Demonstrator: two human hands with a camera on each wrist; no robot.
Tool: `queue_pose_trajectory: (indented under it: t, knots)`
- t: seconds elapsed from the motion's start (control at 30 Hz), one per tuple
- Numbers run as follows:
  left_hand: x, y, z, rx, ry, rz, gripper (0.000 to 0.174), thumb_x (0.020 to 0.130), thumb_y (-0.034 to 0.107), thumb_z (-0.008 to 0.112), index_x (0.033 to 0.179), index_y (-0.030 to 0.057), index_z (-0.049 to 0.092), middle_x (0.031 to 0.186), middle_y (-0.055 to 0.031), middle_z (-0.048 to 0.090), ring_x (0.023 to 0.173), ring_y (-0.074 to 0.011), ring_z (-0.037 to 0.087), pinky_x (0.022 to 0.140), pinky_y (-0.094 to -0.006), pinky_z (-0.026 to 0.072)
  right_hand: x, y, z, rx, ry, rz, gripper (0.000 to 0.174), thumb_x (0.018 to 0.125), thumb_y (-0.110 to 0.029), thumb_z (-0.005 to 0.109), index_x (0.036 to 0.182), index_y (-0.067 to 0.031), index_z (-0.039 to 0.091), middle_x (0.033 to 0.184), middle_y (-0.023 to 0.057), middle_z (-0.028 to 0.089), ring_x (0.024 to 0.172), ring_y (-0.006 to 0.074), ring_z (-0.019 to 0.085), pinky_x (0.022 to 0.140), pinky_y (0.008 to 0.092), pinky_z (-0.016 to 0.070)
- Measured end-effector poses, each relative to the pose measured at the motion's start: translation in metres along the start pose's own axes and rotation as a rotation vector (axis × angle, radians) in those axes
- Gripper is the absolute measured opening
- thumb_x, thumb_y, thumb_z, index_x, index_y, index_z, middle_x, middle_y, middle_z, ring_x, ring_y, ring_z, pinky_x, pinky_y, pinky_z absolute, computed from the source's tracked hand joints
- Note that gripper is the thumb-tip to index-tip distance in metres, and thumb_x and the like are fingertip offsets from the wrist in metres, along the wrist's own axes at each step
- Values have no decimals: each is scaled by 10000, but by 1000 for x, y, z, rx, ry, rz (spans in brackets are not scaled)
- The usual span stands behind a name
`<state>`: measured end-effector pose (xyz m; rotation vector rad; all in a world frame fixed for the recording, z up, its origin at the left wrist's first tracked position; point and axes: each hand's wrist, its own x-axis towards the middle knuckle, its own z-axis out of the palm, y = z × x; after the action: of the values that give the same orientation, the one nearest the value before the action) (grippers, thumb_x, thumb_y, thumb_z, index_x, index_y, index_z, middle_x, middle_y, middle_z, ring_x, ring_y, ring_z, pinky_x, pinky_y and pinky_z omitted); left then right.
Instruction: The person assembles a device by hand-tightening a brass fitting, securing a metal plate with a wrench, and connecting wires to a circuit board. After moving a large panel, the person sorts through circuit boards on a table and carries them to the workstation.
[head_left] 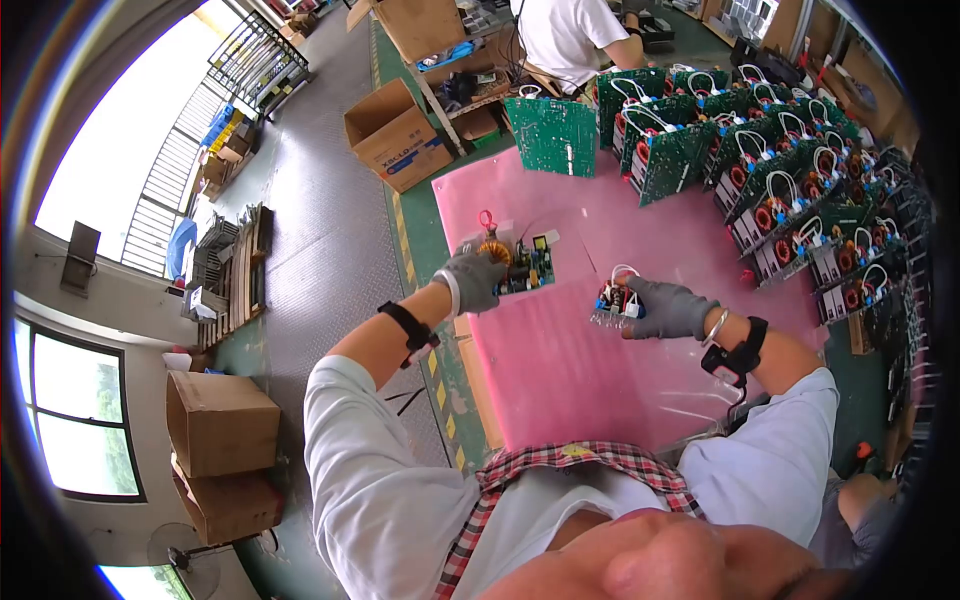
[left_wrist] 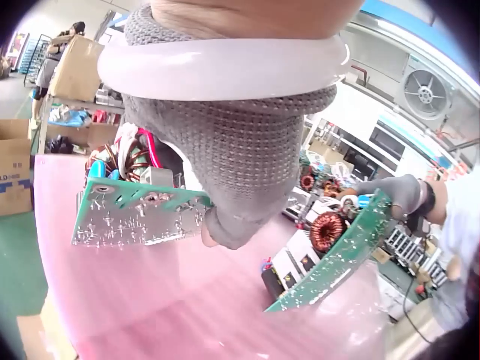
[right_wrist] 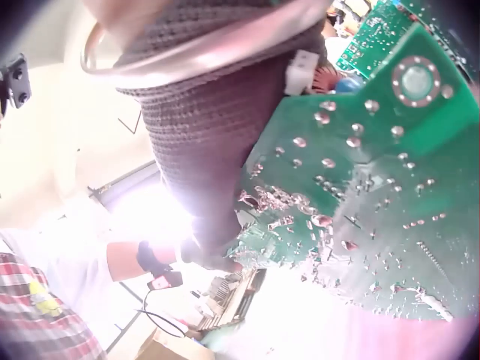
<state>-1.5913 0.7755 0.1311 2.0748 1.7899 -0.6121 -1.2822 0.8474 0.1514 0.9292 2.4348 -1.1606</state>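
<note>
My gloved left hand (head_left: pixel 472 280) grips one edge of a green circuit board (left_wrist: pixel 142 217) with a copper-wound ring coil (head_left: pixel 494 252) and other parts on top. In the left wrist view, soldered pins stick out of the board's underside. To the right, my gloved right hand (head_left: pixel 668 308) holds a second circuit board (right_wrist: pixel 367 195) by its edge, its soldered side facing the right wrist camera. That board tilts steeply in the left wrist view, where its ring coil (left_wrist: pixel 328 232) and white blocks show. Both boards are over the pink table mat (head_left: pixel 560 380).
Several rows of upright circuit boards (head_left: pixel 770 160) with white cable loops fill the table's right and far side. One green board (head_left: pixel 552 137) stands at the far edge. Beyond the left edge sits an open cardboard box (head_left: pixel 398 140). Another person (head_left: pixel 570 40) is behind the table.
</note>
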Motion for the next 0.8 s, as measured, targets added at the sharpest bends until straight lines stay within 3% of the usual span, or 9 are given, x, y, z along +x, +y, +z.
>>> queue_pose_trajectory:
  t: [0.13, 0.27, 0.4, 0.43, 0.53, 0.57, 0.67, 0.8]
  knots:
    - [-64, 44, 32, -4, 57, 138, 440, 658, 301, 582, 1060, 122, 574, 1052, -145, 562, 1060, -313, 492, 915, -423, 378, -71, -4, 39, 168, 53, 73, 716, 729, -462, 623, 1257, -70, 340, 1037, 196, 569, 943, 332, 572, 803, 378, 439]
    - [-104, 82, 28, 35, -91, 211, 385, 657, 305, 592, 982, 98, 585, 929, -143, 604, 903, -293, 574, 804, -388, 446, -159, -15, 96, 416, 254, 8, 707, 746, -493, 602, 1249, -58, 363, 1024, 201, 575, 954, 343, 565, 824, 381, 424]
    - [-138, 109, 26, 37, -113, 358, 375, 686, 327, 558, 972, 86, 578, 830, -147, 623, 786, -300, 607, 721, -387, 468, -249, -39, 170, 336, 398, 226, 680, 776, -495, 579, 1272, -82, 366, 1064, 192, 562, 987, 324, 551, 838, 378, 415]
    - [-148, 119, 22, 11, -128, 379, 379, 700, 340, 543, 978, 84, 576, 810, -149, 627, 773, -307, 610, 710, -393, 468, -272, -57, 194, 443, 567, 95, 653, 799, -481, 562, 1287, -97, 358, 1054, 179, 570, 976, 303, 556, 839, 375, 416]
    - [-199, 159, 10, -29, -179, 459, 366, 711, 352, 536, 966, 92, 577, 801, -139, 631, 768, -301, 612, 703, -393, 464, -327, -93, 282, 574, 745, 295, 611, 827, -439, 541, 1298, -101, 351, 1057, 172, 568, 975, 288, 557, 844, 370, 416]
    - [-205, 164, 22, 21, -105, 574, 368, 693, 344, 550, 957, 90, 578, 788, -135, 626, 756, -301, 609, 692, -391, 463, -347, -119, 303, 621, 724, 463, 581, 837, -407, 523, 1299, -98, 356, 1075, 170, 557, 998, 274, 546, 857, 361, 411]
    - [-243, 211, 32, 165, -83, 773, 375, 669, 330, 568, 952, 86, 581, 786, -130, 621, 743, -303, 607, 682, -394, 462, -384, -151, 411, 731, 1059, 530, 530, 829, -317, 536, 1286, -97, 382, 1041, 147, 578, 942, 237, 567, 828, 331, 426]
    - [-300, 285, 50, 340, -101, 1014, 388, 647, 310, 588, 960, 81, 583, 829, -127, 617, 774, -297, 604, 681, -386, 467, -443, -219, 524, 918, 1246, 853, 556, 809, -330, 562, 1281, -94, 387, 989, 129, 598, 903, 234, 577, 810, 323, 430]
